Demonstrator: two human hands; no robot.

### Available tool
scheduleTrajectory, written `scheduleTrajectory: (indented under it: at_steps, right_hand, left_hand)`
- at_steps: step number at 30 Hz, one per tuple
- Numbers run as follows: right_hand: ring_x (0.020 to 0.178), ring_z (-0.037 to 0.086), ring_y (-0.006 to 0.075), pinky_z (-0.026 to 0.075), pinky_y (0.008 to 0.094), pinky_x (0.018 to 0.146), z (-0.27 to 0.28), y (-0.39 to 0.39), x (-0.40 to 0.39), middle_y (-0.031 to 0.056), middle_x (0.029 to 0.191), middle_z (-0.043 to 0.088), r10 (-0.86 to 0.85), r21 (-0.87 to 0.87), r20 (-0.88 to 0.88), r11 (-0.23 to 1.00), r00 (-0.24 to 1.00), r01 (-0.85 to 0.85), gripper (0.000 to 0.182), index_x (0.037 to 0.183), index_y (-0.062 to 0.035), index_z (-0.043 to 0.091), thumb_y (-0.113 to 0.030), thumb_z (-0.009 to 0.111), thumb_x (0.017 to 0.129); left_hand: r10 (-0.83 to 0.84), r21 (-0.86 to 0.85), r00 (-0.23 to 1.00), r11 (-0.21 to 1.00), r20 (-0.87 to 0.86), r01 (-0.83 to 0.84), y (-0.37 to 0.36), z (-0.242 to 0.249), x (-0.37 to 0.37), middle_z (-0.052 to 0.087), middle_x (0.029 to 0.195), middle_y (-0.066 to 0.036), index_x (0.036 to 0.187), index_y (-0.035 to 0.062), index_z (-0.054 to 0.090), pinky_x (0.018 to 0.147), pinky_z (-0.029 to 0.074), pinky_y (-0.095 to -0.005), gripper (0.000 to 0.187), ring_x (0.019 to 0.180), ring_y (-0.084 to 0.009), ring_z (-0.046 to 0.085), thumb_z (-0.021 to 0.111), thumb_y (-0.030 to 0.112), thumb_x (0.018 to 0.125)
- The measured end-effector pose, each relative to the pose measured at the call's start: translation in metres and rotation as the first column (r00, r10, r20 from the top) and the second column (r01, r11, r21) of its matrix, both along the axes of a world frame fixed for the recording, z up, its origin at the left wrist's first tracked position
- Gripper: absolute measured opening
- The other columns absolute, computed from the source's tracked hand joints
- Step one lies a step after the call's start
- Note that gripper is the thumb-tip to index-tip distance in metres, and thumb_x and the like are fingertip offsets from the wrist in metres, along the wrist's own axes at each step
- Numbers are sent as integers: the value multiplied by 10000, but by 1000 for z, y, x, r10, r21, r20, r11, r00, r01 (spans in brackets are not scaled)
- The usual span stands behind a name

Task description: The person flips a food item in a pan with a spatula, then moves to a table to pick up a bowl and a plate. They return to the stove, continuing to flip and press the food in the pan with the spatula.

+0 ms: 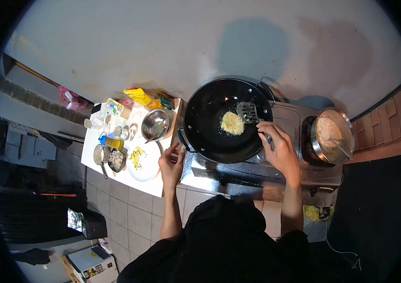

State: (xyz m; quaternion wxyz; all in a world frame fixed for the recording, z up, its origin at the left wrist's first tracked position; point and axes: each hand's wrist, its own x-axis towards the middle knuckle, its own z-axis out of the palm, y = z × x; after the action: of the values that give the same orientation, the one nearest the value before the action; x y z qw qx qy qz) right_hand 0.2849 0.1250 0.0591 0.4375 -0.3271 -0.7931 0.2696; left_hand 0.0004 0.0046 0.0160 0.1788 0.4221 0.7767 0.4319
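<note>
A large black wok (205,141) sits on the stove, with a pale yellow fritter (232,123) frying in a little oil near its middle. My right hand (279,150) is closed round the handle of a slotted spatula (247,112), whose head lies inside the wok at the fritter's upper right edge. Just below the wok's left handle (185,140), my left hand (171,165) is held with loosely bent fingers apart and nothing visible in them. It is near the right edge of the white table.
On the white table (151,187) stand a plate (149,160) with yellow strips, a steel bowl (156,124), a blue-capped oil bottle (113,143) and a strainer (100,154). Right of the wok, a steel pan (345,123) of batter with a utensil rests on the stove (283,129).
</note>
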Motion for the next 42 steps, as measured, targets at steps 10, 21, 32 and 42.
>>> scheduleTrajectory:
  at_steps: [10,21,32,42]
  right_hand:
    - [686,588,256,455,307,610,-13,36,-22,156,888,624,-40,-68,-63,997,997,36,112,955,43,552,28,594,852]
    - [566,558,65,426,232,487,-41,29,-35,42,715,606,-100,-483,-182,876,978,-1,52,889,15,572,-26,552,915]
    - [579,595,96,473,226,493,-44,-20,-41,116,900,665,-385,-507,-301,839,872,195,112,934,60,577,-41,529,944]
    - [626,612,86,495,235,520,-13,-50,-49,68,840,648,-537,-336,-147,817,830,469,96,985,27,613,-22,576,912]
  left_hand:
    - [15,55,1000,998,8,-15,7,-13,-8,601,736,-66,1055,-27,681,510,435,-229,282,553,-80,534,694,178,860]
    - [8,86,994,996,110,-17,3,-18,-30,564,706,-14,1052,-22,682,517,398,-203,266,561,-44,477,697,159,858]
    - [-191,153,964,975,183,164,31,-17,-66,548,689,7,1058,-19,671,537,407,-196,257,582,-44,480,688,149,865]
    - [-316,160,904,947,289,280,41,-31,-80,501,701,25,1076,11,678,499,352,-188,244,555,-26,449,681,141,870]
